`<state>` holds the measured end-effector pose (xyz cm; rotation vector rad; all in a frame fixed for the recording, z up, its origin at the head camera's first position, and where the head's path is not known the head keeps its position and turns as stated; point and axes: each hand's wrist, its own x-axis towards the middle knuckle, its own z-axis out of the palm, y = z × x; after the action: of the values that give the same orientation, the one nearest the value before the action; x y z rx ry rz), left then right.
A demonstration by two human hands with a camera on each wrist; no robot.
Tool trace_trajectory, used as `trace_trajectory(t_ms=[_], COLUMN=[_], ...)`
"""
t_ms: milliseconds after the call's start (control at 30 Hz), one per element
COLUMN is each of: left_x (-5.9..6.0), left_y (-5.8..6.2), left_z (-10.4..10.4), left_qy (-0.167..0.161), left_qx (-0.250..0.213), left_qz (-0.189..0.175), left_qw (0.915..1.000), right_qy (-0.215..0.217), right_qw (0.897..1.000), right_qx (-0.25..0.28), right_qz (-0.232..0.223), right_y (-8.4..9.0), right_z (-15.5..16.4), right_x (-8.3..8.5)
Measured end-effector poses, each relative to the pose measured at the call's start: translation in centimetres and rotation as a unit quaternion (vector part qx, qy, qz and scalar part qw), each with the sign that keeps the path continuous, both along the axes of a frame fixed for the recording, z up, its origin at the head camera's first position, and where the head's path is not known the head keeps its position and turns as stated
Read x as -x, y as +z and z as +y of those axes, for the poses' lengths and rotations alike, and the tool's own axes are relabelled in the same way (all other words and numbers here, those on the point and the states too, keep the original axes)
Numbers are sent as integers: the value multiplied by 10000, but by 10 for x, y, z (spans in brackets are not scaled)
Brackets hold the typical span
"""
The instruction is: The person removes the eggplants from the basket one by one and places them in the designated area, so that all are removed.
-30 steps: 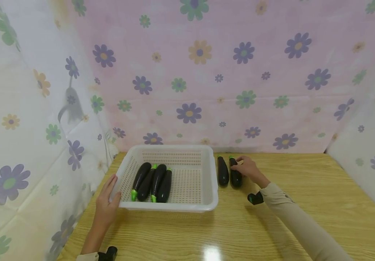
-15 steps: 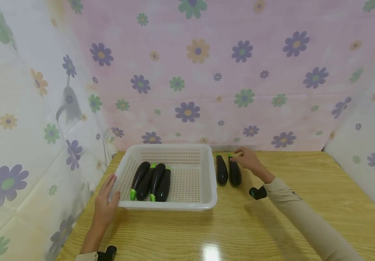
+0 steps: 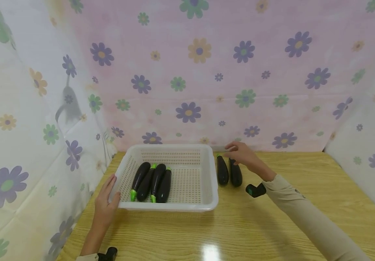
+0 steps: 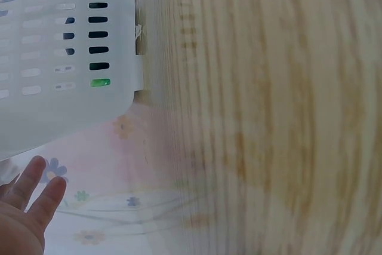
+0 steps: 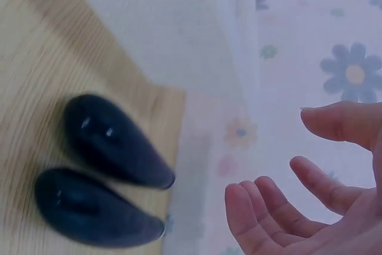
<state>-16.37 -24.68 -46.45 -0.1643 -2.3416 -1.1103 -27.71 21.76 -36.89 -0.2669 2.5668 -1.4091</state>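
Note:
At the left end of a white plastic basket [image 3: 174, 207] is my left hand [image 3: 105, 204], touching its rim near the front corner. The left wrist view shows extended fingers [image 4: 48, 201] beside the slotted basket wall. Several dark eggplants [image 3: 164, 185] with green stems lie side by side in the basket's left half. My right hand [image 3: 246, 156], holding nothing, hovers over the stem ends of two eggplants on the table, the left one [image 3: 222, 172] and the right one [image 3: 236, 175]. Its fingers are spread and loosely bent in the right wrist view, apart from both eggplants.
The wooden table [image 3: 305, 195] extends in front of and to the right of the basket. A flowered cloth [image 3: 207, 79] hangs behind it and along both sides. Dark devices [image 3: 256, 190] are strapped at both wrists.
My right hand has come off the right-hand eggplant and moved up and left, above the stem ends. The eggplants look in the same places, and my left hand stays at the basket.

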Motion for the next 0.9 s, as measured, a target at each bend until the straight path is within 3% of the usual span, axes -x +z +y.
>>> trace_trajectory(t_ms=[467, 667, 900], left_x=[1, 2, 2], left_y=[-1, -4, -4], left_z=[2, 1, 0], left_qy=[1, -55, -19], left_qx=[43, 29, -12], left_qz=[186, 370, 277], left_qw=[9998, 9993, 9996], right_qy=[510, 668, 836], right_qw=[9970, 9942, 9910], right_qx=[551, 691, 845], right_qz=[-206, -486, -620], right_y=[15, 11, 11], right_z=[-28, -40, -53], right_x=[-6, -6, -8])
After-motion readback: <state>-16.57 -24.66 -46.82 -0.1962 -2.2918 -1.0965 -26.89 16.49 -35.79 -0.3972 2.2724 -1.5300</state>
